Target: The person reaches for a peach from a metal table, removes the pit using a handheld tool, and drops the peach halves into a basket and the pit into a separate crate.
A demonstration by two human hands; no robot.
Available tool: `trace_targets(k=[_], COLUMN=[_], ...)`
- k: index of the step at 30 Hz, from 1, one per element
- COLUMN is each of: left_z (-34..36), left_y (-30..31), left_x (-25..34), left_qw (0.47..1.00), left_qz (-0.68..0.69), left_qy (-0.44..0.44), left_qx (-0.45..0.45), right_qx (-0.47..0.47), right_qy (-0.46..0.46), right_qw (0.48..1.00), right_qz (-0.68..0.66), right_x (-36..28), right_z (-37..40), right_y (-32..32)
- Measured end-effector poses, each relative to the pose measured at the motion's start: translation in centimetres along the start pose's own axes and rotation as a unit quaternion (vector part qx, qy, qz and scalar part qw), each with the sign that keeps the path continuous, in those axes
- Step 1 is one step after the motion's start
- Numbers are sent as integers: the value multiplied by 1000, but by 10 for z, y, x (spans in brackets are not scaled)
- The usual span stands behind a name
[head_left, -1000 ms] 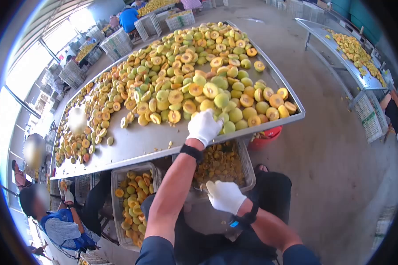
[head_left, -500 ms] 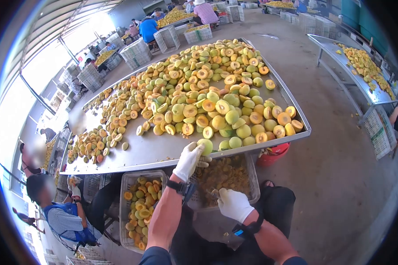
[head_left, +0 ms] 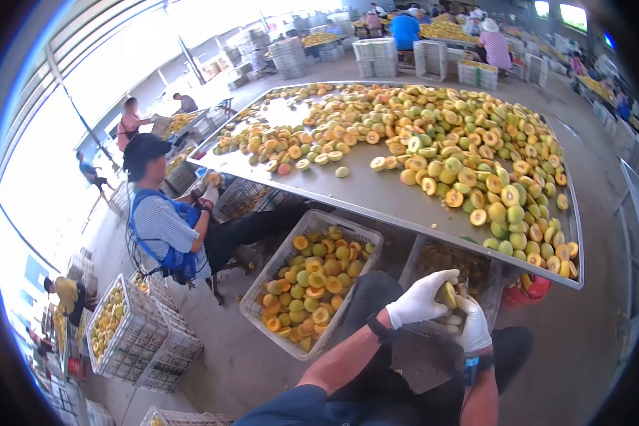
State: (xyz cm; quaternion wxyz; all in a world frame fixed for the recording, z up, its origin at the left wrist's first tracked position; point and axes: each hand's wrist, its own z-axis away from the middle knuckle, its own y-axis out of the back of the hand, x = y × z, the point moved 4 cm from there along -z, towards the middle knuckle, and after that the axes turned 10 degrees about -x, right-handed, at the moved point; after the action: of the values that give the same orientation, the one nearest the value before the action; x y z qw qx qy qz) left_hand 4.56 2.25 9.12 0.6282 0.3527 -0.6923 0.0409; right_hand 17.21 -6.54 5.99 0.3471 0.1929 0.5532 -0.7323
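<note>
My left hand (head_left: 417,299), in a white glove, is closed around a green fruit (head_left: 446,294) held over my lap. My right hand (head_left: 473,325), also gloved, is curled against the same fruit from the right; what its fingers hold is hidden. Both hands hover just below the near edge of a long steel table (head_left: 376,200). The table is heaped with whole green fruit and orange-fleshed halves (head_left: 468,153). Behind my hands, under the table, sits a plastic crate of dark orange scraps (head_left: 453,261).
A white crate of halved fruit (head_left: 312,284) stands by my left knee. A red bucket (head_left: 536,287) sits under the table's right end. A seated co-worker in a cap (head_left: 165,226) is at the left. Stacked crates (head_left: 145,330) and more workers fill the hall.
My left hand took a green fruit from the table edge and brought it down to my right hand. The view swung left, bringing the seated co-worker into sight.
</note>
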Motion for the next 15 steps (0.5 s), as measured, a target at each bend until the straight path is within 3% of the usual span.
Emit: trace_targets(k=[2, 5, 9, 11, 13, 15], left_z=[4, 9, 11, 10, 7, 5], left_y=[-1, -9, -15, -18, -22, -20], left_x=[-16, -33, -45, -50, -58, -61], left_qw=[979, 947, 912, 929, 943, 910], left_qz=[205, 320, 405, 361, 314, 394], left_qy=[-1, 32, 58, 55, 55, 32], left_qx=[-15, -19, 18, 59, 99, 125], right_qx=[10, 41, 49, 63, 87, 92], right_qy=[29, 77, 86, 95, 71, 70], right_qw=[998, 996, 991, 988, 958, 950], right_qz=[-50, -18, 90, 104, 263, 290], right_x=[1, -4, -3, -1, 0, 5], right_z=[1, -6, -13, -16, -17, -17], right_y=[-16, -41, -50, -59, -53, -51])
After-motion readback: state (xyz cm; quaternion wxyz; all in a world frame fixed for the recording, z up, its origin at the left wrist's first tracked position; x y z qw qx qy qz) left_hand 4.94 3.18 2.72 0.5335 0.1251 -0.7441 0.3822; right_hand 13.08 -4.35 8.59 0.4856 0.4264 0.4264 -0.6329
